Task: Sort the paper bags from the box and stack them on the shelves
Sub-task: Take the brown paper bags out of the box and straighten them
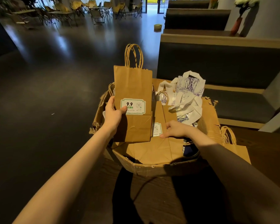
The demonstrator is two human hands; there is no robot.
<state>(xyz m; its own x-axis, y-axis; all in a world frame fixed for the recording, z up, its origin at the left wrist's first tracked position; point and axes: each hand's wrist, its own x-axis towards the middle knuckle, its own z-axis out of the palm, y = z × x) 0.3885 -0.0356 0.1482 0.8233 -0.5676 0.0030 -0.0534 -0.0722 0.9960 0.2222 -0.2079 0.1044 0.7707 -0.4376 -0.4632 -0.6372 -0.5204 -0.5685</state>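
The left hand (114,113) pinches a flattened kraft bag (132,101) upright for sorting, while the right hand's (174,129) relaxed fingers rest on bags in the torn cardboard box (160,167).

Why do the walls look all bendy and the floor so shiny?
In the head view, the wide lens curves the bench edges; daylight from the far doorway glares off the dark floor; the held brown bag is sharp, the corner flowers blurred.
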